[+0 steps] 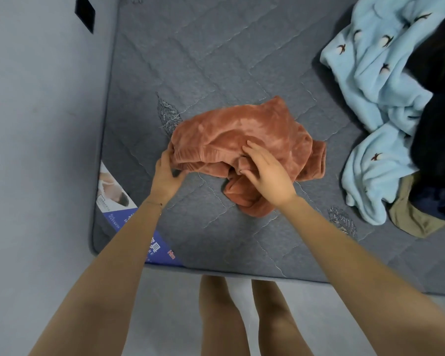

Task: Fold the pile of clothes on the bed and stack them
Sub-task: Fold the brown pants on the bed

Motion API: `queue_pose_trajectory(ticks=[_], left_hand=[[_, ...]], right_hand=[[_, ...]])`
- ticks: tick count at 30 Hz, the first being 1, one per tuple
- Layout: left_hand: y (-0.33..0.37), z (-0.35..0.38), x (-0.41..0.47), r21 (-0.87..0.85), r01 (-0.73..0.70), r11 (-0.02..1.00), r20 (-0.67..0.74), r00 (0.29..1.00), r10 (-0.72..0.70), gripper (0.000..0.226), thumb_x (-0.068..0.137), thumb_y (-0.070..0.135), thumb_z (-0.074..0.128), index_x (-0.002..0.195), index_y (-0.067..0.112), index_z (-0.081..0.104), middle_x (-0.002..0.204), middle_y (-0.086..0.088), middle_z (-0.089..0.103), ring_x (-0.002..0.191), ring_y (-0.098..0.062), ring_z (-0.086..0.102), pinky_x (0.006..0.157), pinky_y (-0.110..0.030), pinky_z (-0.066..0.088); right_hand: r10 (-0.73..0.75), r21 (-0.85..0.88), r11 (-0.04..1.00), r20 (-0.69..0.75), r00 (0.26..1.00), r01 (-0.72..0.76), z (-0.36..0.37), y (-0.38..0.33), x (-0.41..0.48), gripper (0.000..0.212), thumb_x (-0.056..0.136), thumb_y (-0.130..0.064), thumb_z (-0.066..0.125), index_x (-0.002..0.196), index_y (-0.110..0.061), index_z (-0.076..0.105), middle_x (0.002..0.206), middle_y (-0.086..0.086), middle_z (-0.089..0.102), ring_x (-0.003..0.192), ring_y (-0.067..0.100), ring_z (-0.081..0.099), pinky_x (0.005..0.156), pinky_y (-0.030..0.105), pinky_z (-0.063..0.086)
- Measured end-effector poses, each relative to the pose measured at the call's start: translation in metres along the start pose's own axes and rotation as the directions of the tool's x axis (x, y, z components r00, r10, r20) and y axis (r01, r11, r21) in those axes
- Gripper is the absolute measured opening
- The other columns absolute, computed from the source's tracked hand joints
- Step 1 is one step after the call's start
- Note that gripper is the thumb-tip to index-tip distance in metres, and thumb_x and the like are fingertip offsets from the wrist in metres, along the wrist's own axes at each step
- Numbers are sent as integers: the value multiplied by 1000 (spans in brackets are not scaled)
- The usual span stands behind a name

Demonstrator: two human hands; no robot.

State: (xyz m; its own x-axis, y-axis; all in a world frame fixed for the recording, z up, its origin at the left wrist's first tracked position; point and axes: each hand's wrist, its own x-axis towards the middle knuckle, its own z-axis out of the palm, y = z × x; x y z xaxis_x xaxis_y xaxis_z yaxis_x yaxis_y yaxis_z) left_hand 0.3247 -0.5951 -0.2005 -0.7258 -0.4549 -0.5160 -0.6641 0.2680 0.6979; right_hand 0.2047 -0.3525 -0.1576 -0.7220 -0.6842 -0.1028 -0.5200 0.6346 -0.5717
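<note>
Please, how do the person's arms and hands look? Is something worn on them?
Both forearms are bare, with no sleeves in view. The left hand and the right hand wear no gloves, and I see no rings. A thin bracelet with a small dark bead circles the left wrist.

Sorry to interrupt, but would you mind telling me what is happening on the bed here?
A person is folding a rust-orange fleece garment on the grey mattress. The left hand grips its left edge while the right hand presses on its middle. An unfolded pile, including a light blue fleece, lies to the right.
</note>
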Motion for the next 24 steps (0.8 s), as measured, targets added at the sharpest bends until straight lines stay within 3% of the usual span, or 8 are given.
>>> queue_pose_trajectory(ticks=[4, 6, 9, 11, 14, 17, 19, 24], left_hand=[[2, 2, -10, 22, -34, 999, -7, 999, 35, 69, 72, 53, 71, 126, 30, 35, 134, -9, 49, 124, -28, 50, 99, -58, 45], [24, -1, -23, 92, -64, 994, -28, 997, 67, 80, 72, 54, 74, 136, 27, 36, 136, -7, 50, 126, -27, 49, 100, -58, 43], [58, -7, -40, 180, -138, 974, -28, 989, 145, 99, 71, 46, 82, 150, 23, 29, 151, -8, 39, 139, -28, 37, 111, -59, 31], [82, -14, -50, 169, -200, 965, -18, 978, 206, 105, 64, 59, 76, 151, 25, 28, 153, -6, 38, 142, -26, 34, 114, -56, 27], [114, -28, -63, 208, -309, 928, 25, 950, 311, 90, 66, 67, 61, 142, 21, 46, 143, -4, 50, 136, -25, 42, 112, -56, 29], [142, -44, -80, 175, -332, 927, 7, 942, 336, 59, 72, 59, 54, 117, 22, 61, 111, 1, 68, 108, -25, 62, 100, -58, 40], [161, -56, -96, 163, -307, 938, 12, 951, 309, 51, 71, 57, 48, 106, 23, 61, 97, 4, 68, 95, -26, 64, 96, -55, 43], [194, -81, -134, 220, -277, 935, 151, 957, 248, 33, 71, 56, 46, 90, 28, 43, 89, 0, 61, 95, -31, 61, 89, -46, 45]], right_hand=[[79, 100, 992, -71, 994, -72, -26, -18, -1, 18, 93, -16, 64, 105, -5, 70, 122, 13, 67, 122, 28, 58, 104, 45, 46], [134, 198, 974, -97, 986, -113, -48, -38, 0, 15, 97, -19, 59, 105, -8, 66, 113, 4, 68, 112, 20, 60, 100, 37, 46], [160, 306, 944, -101, 982, -122, -86, -76, 0, 12, 101, -21, 51, 107, -12, 56, 87, -18, 57, 74, 2, 52, 74, 26, 43], [130, 321, 943, -114, 985, -87, -110, -99, -1, 14, 102, -23, 49, 109, -12, 54, 86, -19, 55, 72, 0, 52, 72, 27, 41], [124, 352, 934, -147, 981, -65, -145, -129, -4, 19, 102, -26, 47, 111, -10, 52, 95, -5, 61, 88, 16, 59, 81, 36, 45], [144, 387, 920, -173, 974, -68, -180, -152, -9, 16, 102, -25, 47, 108, -11, 51, 90, -2, 60, 86, 20, 58, 79, 36, 43], [163, 413, 908, -203, 965, -66, -203, -166, -12, 12, 102, -23, 47, 106, -12, 51, 88, -5, 57, 85, 15, 54, 79, 33, 41], [241, 547, 836, -290, 926, -46, -250, -187, -21, 7, 102, -17, 47, 101, -12, 51, 83, -14, 53, 78, -3, 50, 79, 23, 41]])
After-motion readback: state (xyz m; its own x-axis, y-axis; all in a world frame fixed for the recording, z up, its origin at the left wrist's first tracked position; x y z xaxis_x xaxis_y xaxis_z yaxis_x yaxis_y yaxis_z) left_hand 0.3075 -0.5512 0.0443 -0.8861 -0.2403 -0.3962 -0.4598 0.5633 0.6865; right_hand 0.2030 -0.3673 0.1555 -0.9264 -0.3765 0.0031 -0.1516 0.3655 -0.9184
